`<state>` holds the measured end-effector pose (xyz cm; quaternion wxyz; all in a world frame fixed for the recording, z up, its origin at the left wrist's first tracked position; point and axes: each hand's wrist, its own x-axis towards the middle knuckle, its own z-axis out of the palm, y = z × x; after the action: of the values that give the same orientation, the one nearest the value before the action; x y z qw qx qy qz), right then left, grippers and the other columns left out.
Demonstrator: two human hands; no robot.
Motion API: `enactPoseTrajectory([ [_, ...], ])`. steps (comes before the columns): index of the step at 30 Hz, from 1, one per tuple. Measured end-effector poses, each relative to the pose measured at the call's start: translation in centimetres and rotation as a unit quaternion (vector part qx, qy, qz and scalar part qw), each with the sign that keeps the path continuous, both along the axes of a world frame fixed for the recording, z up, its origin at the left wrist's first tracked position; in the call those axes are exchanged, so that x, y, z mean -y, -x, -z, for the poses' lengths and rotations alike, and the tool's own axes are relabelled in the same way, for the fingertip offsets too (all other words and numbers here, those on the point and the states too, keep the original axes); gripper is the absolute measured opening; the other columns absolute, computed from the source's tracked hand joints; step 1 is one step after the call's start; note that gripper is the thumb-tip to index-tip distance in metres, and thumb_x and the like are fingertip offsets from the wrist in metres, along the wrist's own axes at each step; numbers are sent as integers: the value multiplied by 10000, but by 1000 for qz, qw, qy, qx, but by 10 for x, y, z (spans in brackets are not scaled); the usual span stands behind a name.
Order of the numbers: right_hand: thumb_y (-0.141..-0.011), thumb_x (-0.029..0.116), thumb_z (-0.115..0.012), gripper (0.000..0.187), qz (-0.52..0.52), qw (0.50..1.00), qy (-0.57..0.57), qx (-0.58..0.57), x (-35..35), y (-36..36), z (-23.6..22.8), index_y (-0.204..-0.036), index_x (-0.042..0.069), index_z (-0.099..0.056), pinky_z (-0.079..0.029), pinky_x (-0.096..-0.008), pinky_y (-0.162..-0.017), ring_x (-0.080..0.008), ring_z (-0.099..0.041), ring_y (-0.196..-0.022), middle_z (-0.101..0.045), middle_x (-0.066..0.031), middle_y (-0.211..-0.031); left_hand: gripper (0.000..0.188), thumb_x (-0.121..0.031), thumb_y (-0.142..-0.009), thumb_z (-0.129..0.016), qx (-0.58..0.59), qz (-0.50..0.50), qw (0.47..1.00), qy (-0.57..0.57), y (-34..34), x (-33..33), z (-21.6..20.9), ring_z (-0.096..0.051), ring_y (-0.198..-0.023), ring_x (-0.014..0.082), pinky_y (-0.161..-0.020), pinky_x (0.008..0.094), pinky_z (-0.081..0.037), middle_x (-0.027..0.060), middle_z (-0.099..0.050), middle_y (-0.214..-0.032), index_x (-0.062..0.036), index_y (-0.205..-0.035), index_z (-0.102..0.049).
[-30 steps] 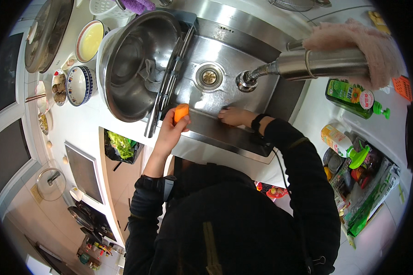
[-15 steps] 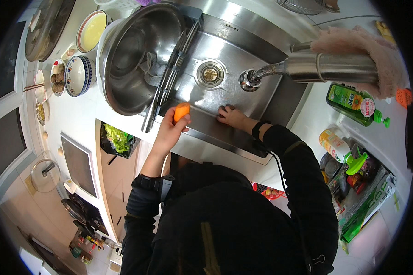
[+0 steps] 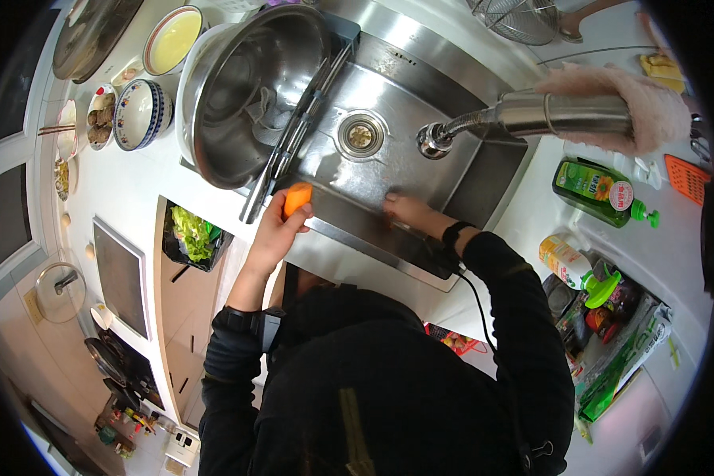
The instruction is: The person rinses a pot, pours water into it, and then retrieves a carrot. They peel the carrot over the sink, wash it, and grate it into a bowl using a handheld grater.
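Observation:
A short, thick orange piece of carrot point(image 3: 297, 197) is gripped by my left hand point(image 3: 275, 234), its end sticking up past the fingers. That hand hovers over the front left rim of the steel sink point(image 3: 420, 258). Inside the basin, close to its front wall, my right hand point(image 3: 411, 213) is smeared by motion. Whether its fingers hold anything cannot be made out. Beyond it lies the round drain point(image 3: 361, 135), with pale scraps in it. The pull-out faucet point(image 3: 523, 113) reaches into the basin from the right, a pinkish cloth point(image 3: 654, 111) draped over it.
A large steel bowl point(image 3: 226, 147) with a greyish cloth inside stands left of a slatted metal rack point(image 3: 293, 135) across the sink. Further left are a patterned bowl point(image 3: 139, 119) and a bowl of yellow liquid point(image 3: 170, 44). At right lie a green soap bottle point(image 3: 591, 190) and an orange grater point(image 3: 688, 178).
The view has shifted slightly. My right hand has moved within the basin and is now blurred. My left hand still holds the carrot near the sink's front left corner.

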<state>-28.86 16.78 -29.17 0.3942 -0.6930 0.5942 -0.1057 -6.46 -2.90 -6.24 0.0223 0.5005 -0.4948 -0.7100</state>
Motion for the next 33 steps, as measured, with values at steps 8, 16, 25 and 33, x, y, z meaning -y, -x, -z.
enactPoseTrajectory([
  [8,-696,63,-633,151,46,997,-21,55,-9,23,-46,-769,53,-500,-428,-387,-628,-282,-530,-708,-510,-95,-769,347,-200,-889,-557,-28,-47,998,21,-43,-8,-17,-574,-880,108,-715,239,-483,37,-566,-983,-20,-1172,-468],
  [16,-670,65,-660,185,-67,979,-163,98,1,-2,2,-830,82,-569,-458,-353,-655,-252,-570,-736,-583,-88,-788,354,-206,-886,-557,19,-121,992,39,-101,-29,-21,-577,-888,121,-714,244,-480,51,-576,-1019,-21,-1177,-471],
  [25,-646,81,-704,268,191,952,-163,173,17,14,-37,-870,45,-561,-456,-286,-651,-131,-540,-700,-566,-19,-751,366,-214,-889,-547,38,-151,987,32,-149,-34,-24,-575,-903,126,-727,247,-474,64,-575,-1032,-31,-1194,-462],
  [33,-716,-18,-616,183,233,937,-206,158,17,5,-109,-878,6,-534,-496,-271,-628,-128,-560,-679,-564,-42,-759,394,-240,-893,-552,-3,-117,992,45,-190,16,-14,-576,-903,119,-716,235,-471,50,-578,-1028,-36,-1215,-455],
])
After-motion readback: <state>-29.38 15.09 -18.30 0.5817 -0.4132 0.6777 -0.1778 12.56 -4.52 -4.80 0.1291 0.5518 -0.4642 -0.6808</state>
